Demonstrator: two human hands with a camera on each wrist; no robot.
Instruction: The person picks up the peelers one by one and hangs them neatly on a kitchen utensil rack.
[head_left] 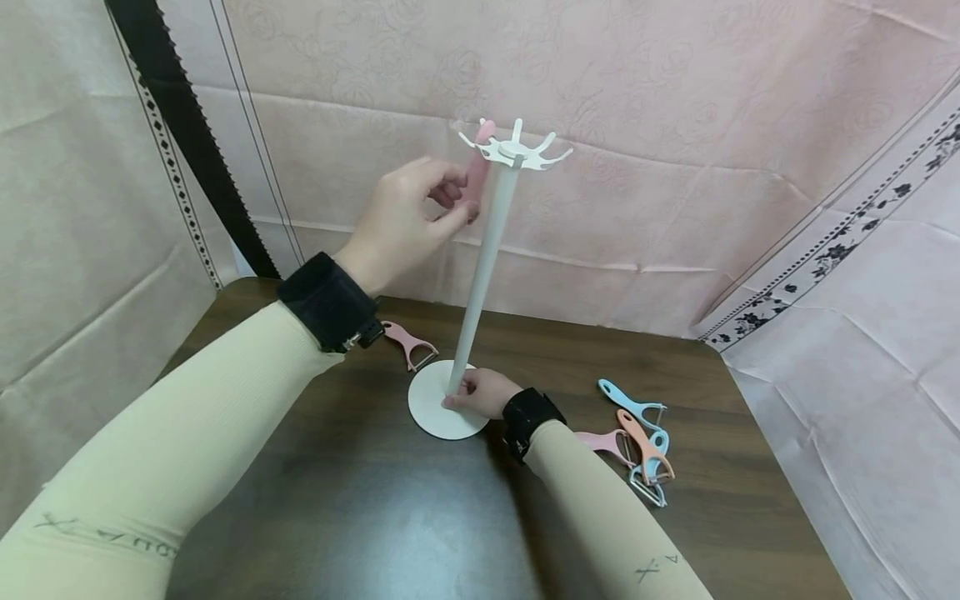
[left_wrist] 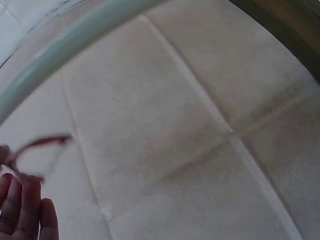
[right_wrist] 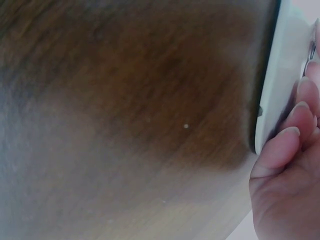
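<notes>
One pink peeler (head_left: 478, 171) is sitting in the left hand (head_left: 408, 208), pinched between thumb and bent fingers, its handle end rising among the hooks (head_left: 510, 152) that are crowning a white stand (head_left: 483, 275). Whether it is bearing on any hook, I cannot tell; a hook arm is crossing in front of it, the fingers are covering its lower part, and the left wrist view is showing it blurred. Just to the right of that hand, the stand's pole is leaning in the head view. Low down, the right hand (head_left: 487, 393) is curling thumb and fingertips about the pole's foot, its fingers lying against the round base (head_left: 435, 408).

Around them, a second pink peeler (head_left: 411, 343) is lying behind and left of the base, partly behind the left wristband (head_left: 327, 302). Beyond the right wristband (head_left: 528, 422), four more are bunching on the dark wooden table (head_left: 300, 492): a blue peeler (head_left: 628, 402) farthest back, an orange peeler (head_left: 641, 442) overlapping another blue peeler (head_left: 662, 440), and a third pink peeler (head_left: 603, 442) reaching in beside the right sleeve (head_left: 600, 500). Behind everything, a creased pinkish cloth (head_left: 600, 233) is hanging.
</notes>
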